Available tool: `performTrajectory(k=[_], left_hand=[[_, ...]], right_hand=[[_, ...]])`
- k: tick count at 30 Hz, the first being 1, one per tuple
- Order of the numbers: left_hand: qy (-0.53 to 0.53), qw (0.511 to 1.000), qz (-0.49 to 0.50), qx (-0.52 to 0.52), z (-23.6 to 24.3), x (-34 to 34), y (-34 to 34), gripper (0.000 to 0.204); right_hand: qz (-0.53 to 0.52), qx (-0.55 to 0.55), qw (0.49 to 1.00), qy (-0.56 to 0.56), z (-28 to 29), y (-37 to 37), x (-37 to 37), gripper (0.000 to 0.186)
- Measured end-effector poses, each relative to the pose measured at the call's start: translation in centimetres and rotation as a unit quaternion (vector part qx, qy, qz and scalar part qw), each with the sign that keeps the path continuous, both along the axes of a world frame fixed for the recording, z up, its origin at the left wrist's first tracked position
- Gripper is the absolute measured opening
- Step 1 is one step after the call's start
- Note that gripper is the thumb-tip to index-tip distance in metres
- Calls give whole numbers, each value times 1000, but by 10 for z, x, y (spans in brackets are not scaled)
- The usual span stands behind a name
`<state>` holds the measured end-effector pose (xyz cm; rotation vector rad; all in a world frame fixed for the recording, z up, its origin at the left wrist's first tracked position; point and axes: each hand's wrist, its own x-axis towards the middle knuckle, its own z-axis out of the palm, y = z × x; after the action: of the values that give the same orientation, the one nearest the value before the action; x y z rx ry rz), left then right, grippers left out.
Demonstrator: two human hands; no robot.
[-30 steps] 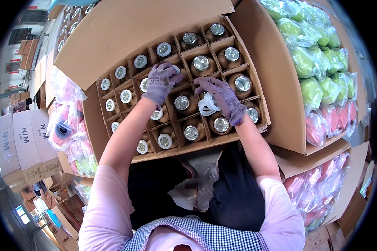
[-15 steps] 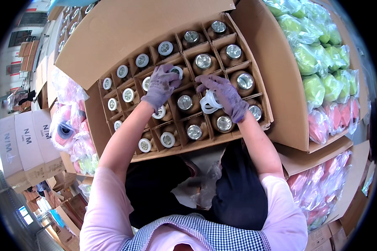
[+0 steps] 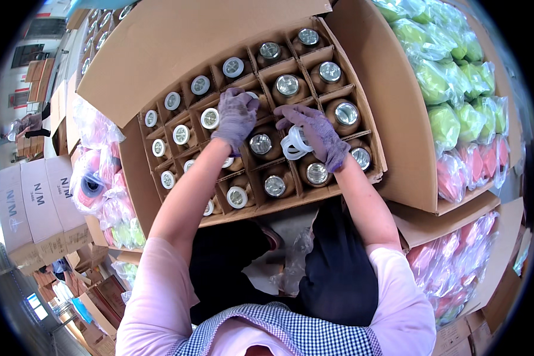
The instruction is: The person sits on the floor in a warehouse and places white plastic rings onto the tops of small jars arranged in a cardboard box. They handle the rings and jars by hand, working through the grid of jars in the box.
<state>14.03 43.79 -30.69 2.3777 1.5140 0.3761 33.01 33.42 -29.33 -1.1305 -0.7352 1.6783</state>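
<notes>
A divided cardboard box (image 3: 378, 155) in front of me holds round-topped bottles upright in its cells. White rings (image 3: 181, 134) sit around the bottle tops on the left side, while bottles farther right (image 3: 287, 85) have bare shiny tops. My left hand (image 3: 236, 118), in a purple-grey glove, curls over a ringed bottle top (image 3: 253, 96) near the middle; its fingers press at the ring, partly hiding it. Gripped in my right hand (image 3: 315, 135), gloved likewise, are several loose white rings (image 3: 294, 145). They hang below its fingers, above the cells.
Right of the box stands an open carton (image 3: 391, 101) with green and pink plastic-wrapped items (image 3: 441, 126). Another carton of wrapped pink items (image 3: 451, 261) is lower right. At left are wrapped pink goods (image 3: 95, 178) and stacked closed cartons (image 3: 41, 202). A person (image 3: 29, 126) is far left.
My left hand has shifted slightly right and turned more upright over the bottle top, uncovering a ringed bottle to its left. My right hand stays nearly in place with the rings.
</notes>
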Motion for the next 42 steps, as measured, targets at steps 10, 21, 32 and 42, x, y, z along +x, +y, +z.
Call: performTrajectory(k=[10,21,32,42], left_hand=[[111,992,10,-51,28,15,9,25],[34,998,-48,29,4,-5,4,21],[-109,983,-141,47,77,17,-42,35],[-232,970,30,-64,61,24,-77,17]], right_hand=[[4,7,1000,-8,6,1,2,36],[-3,39,999,-5,-7,1,-4,37],[-106,310,934,-142,-5,-9,3,36],[-15,128,991,22,44,-13,2,45]])
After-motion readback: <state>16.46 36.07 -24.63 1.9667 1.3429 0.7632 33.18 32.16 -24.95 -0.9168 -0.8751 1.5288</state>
